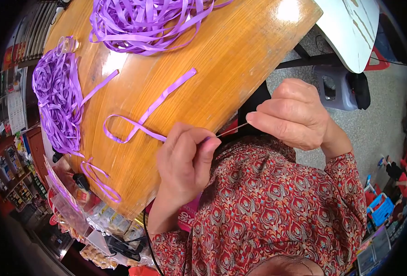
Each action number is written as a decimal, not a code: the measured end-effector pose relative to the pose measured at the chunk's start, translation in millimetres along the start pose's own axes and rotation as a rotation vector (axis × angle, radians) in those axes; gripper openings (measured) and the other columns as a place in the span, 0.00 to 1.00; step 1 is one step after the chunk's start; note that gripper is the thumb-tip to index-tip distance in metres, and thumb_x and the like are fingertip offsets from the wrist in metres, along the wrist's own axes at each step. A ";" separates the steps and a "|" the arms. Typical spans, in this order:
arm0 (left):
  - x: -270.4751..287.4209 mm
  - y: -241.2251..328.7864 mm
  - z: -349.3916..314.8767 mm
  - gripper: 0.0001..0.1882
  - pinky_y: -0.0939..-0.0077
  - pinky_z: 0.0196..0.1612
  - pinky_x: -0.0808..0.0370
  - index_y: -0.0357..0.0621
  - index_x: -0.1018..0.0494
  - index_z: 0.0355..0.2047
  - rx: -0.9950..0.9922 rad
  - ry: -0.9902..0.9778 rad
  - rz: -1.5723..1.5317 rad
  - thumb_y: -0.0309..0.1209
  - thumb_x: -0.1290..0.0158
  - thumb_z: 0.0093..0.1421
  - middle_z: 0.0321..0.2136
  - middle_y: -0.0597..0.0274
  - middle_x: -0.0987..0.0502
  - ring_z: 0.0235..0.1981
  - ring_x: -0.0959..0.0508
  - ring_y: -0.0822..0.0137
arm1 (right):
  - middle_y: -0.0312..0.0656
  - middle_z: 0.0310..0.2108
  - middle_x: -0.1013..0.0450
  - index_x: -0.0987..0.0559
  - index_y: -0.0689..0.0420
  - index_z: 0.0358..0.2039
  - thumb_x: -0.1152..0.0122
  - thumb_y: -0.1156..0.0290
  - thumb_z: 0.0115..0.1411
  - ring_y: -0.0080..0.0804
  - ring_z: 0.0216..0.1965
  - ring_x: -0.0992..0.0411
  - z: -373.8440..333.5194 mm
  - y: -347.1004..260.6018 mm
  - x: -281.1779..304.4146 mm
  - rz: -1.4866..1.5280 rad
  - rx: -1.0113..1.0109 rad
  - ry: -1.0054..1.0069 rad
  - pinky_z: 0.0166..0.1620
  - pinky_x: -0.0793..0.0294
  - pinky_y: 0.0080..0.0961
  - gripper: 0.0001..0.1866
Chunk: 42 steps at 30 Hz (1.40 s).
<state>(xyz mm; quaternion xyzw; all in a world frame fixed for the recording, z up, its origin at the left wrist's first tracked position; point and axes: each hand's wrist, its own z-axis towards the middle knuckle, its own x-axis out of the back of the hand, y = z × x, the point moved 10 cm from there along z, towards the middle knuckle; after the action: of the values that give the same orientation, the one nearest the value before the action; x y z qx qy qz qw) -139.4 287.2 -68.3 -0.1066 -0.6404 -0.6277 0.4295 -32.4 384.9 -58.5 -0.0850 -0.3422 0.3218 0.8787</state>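
My left hand (185, 158) is closed in a pinch on a narrow purple ribbon (154, 134), near the table's front edge. From that hand the ribbon runs over the table, crosses itself in a loop, and its free end points away to the right. My right hand (295, 115) is off to the right, beyond the table edge, with its fingers curled and pinched. Between the two hands a thin thread-like strand (233, 129) is stretched; it may be thread or fine wire. Its ends are hidden in the fingers.
A large heap of purple ribbon (143, 23) lies at the far side of the wooden table (226, 60), another bundle (58, 101) at its left. A clear roll (66, 45) sits above that bundle. A white tabletop (350, 27) and a grey stool (334, 89) stand at right.
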 end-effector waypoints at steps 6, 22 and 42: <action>0.0 0.7 -5.7 0.06 0.73 0.21 0.35 0.37 0.29 0.26 -0.030 -0.066 -0.042 0.26 0.45 0.57 0.21 0.57 0.29 0.17 0.30 0.62 | 0.41 0.23 0.28 0.20 0.65 0.30 0.42 0.73 0.38 0.30 0.18 0.35 0.1 6.4 2.1 0.151 -0.084 -0.001 0.19 0.40 0.23 0.16; 4.8 -1.6 -3.4 0.06 0.75 0.22 0.32 0.35 0.28 0.29 -0.073 -0.011 -0.001 0.26 0.43 0.55 0.22 0.56 0.27 0.22 0.27 0.61 | 0.42 0.23 0.29 0.20 0.66 0.30 0.42 0.78 0.38 0.31 0.19 0.36 2.5 17.4 0.4 0.180 -0.169 -0.005 0.20 0.42 0.25 0.14; 3.8 -22.9 -11.1 0.05 0.83 0.27 0.38 0.35 0.25 0.32 0.158 0.061 -0.190 0.24 0.44 0.55 0.22 0.67 0.32 0.23 0.33 0.75 | 0.41 0.21 0.30 0.20 0.67 0.29 0.43 0.74 0.36 0.31 0.18 0.36 7.7 11.3 -4.6 0.081 -0.102 -0.028 0.19 0.41 0.24 0.16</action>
<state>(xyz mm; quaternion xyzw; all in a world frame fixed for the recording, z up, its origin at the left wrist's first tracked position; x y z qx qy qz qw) -152.5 271.4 -83.7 0.0079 -0.6819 -0.6161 0.3943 -45.8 390.3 -59.5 -0.1389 -0.3666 0.3402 0.8547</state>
